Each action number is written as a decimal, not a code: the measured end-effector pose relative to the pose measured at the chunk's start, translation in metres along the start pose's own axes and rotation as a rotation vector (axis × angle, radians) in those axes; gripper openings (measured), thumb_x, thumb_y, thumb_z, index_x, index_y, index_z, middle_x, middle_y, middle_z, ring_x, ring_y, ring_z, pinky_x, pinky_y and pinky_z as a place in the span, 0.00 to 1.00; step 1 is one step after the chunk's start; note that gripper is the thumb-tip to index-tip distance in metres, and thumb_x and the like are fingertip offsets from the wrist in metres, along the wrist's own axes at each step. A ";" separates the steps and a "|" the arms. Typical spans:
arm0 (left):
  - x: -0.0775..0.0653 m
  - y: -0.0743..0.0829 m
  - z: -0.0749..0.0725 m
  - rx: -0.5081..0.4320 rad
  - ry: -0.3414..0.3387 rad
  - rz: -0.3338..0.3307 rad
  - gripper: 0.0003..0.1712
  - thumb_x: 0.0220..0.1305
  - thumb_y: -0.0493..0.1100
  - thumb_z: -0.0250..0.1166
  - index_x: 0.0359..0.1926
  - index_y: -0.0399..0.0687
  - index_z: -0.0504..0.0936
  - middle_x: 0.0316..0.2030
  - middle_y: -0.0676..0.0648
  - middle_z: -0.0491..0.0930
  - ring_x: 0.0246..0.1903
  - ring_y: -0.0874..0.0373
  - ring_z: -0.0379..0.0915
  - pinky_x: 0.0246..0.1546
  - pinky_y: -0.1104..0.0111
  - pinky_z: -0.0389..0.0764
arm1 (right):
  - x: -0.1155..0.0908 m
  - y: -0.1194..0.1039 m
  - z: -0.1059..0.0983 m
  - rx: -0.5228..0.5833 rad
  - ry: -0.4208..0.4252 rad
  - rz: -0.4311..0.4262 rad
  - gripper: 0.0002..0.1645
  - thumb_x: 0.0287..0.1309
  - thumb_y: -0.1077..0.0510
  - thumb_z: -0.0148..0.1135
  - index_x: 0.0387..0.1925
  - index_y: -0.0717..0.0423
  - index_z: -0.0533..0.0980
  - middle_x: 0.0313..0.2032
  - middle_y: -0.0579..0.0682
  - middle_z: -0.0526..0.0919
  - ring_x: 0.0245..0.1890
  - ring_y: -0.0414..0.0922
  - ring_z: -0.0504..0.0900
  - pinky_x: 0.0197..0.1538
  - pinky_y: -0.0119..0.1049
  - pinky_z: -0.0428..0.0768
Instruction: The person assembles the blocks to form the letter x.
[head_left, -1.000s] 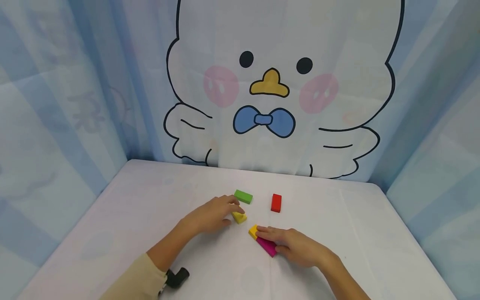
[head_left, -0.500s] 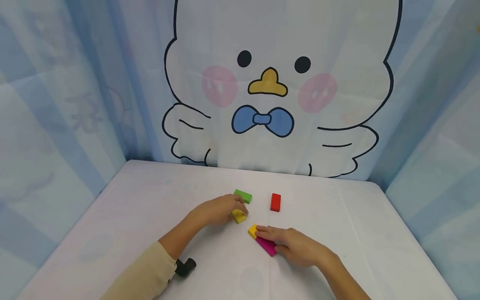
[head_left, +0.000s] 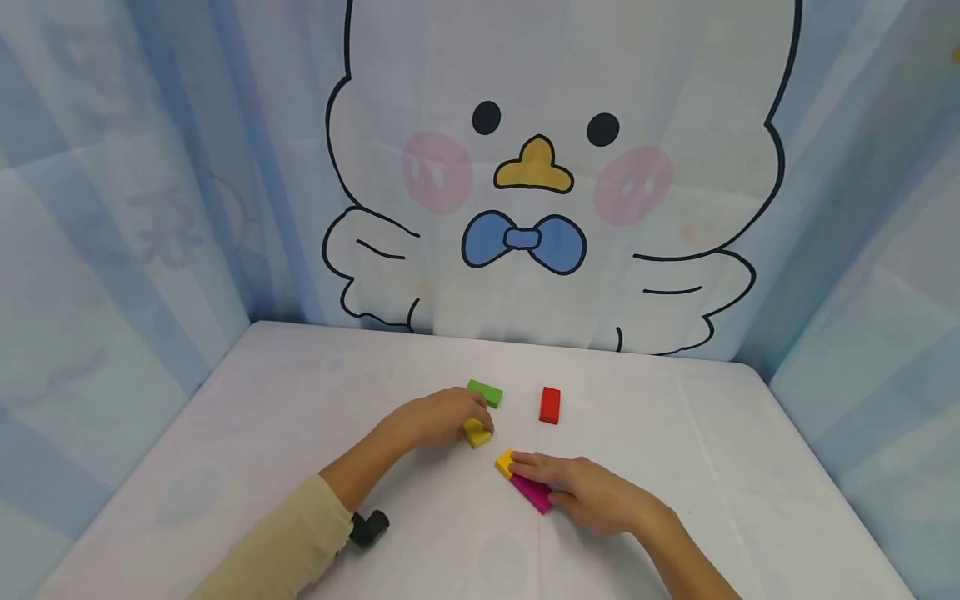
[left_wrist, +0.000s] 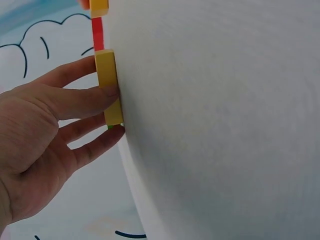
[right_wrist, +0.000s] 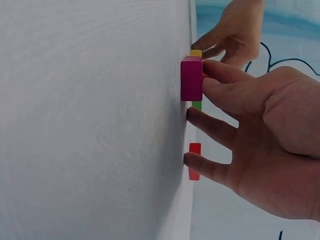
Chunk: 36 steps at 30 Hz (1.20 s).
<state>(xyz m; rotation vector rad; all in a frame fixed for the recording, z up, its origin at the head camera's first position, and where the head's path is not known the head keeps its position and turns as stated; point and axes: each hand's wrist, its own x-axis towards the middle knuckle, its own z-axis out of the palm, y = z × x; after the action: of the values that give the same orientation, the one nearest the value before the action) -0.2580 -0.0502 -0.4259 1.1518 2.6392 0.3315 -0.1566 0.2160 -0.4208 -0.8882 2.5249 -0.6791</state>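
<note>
L hand had moved in, pinching yellow block nr green block, R hand pinching magenta block, both on surface, prob light & stiff, best held mid-sides.

Pale worktop, five coloured blocks on it.
On my head feed I see a green block and a red block lying apart, a yellow block just in front of the green one, and, closer to the camera, an orange-yellow block against a magenta block.
</note>
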 end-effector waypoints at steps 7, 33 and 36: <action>0.000 0.002 -0.003 0.017 0.005 0.003 0.18 0.68 0.33 0.69 0.54 0.55 0.90 0.54 0.51 0.83 0.56 0.55 0.77 0.64 0.63 0.80 | 0.000 -0.001 -0.001 0.000 0.001 -0.001 0.37 0.72 0.69 0.56 0.77 0.41 0.68 0.78 0.37 0.65 0.79 0.47 0.64 0.75 0.54 0.69; -0.009 0.007 -0.005 0.020 0.023 -0.095 0.19 0.66 0.35 0.72 0.57 0.53 0.89 0.54 0.51 0.87 0.59 0.54 0.79 0.65 0.61 0.80 | 0.001 0.000 0.001 -0.014 -0.005 -0.007 0.36 0.72 0.68 0.56 0.76 0.42 0.68 0.78 0.38 0.66 0.78 0.48 0.65 0.74 0.54 0.70; -0.011 0.009 -0.006 -0.004 0.032 -0.114 0.20 0.65 0.35 0.72 0.57 0.52 0.89 0.55 0.51 0.87 0.61 0.53 0.78 0.66 0.60 0.79 | 0.001 0.000 0.000 -0.015 -0.004 -0.002 0.37 0.71 0.69 0.56 0.77 0.42 0.68 0.78 0.38 0.66 0.78 0.48 0.65 0.74 0.55 0.70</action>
<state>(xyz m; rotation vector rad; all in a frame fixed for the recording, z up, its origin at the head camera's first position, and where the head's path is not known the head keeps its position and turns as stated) -0.2462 -0.0536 -0.4166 0.9977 2.7164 0.3362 -0.1572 0.2146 -0.4212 -0.8971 2.5294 -0.6590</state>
